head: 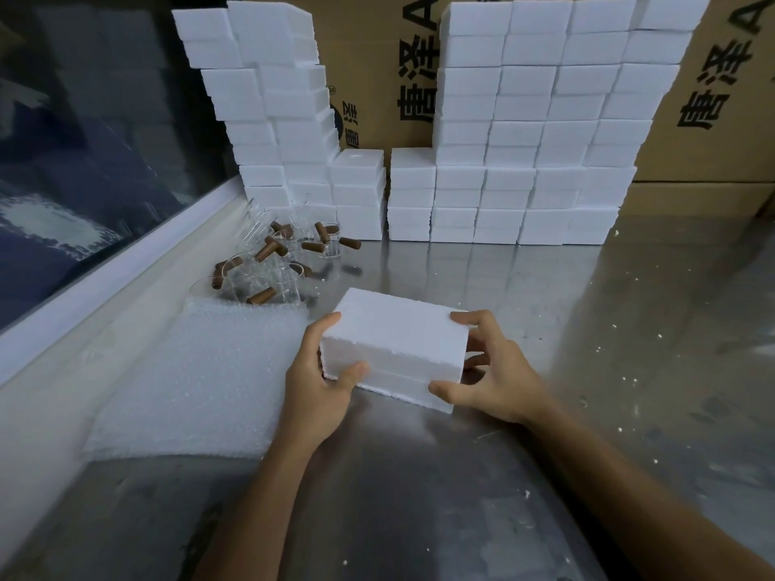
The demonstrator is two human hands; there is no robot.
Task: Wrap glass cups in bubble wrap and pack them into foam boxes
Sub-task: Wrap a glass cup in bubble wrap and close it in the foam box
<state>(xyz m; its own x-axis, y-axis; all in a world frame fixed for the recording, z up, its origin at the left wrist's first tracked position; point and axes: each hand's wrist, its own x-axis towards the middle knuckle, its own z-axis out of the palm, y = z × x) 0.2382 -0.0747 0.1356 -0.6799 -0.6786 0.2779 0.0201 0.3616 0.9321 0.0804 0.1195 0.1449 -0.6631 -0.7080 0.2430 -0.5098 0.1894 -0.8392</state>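
Along the left edge, a white ledge [126, 262] runs beside a dark window [84, 119], and below it a sheet of bubble wrap [188, 379] lies flat on the metal table [587, 329]. Just beyond the far end of the sheet sits a loose cluster of clear glass cups [268, 266] with brown handles, some tipped on their sides. Behind the cups rises a leaning stack of white foam boxes [272, 119]. Near the middle of the table, a single foam box [398, 341] is held between both hands, its near lower edge touching or just above the tabletop; which, the view does not settle. The left hand [318, 383] grips the box's left end, thumb curled onto the front face and fingers wrapped round the side toward the top. The right hand [495, 379] grips the right end, index finger laid on the top corner and thumb pressed to the lower front corner, other fingers tucked behind. So the box sits squarely between the two grips, closed, with a seam line along its front. Behind it to the right stands a wider wall of foam boxes [545, 119], backed by cardboard cartons [713, 98] with printed characters. White foam crumbs [625, 379] dot the table on the right.
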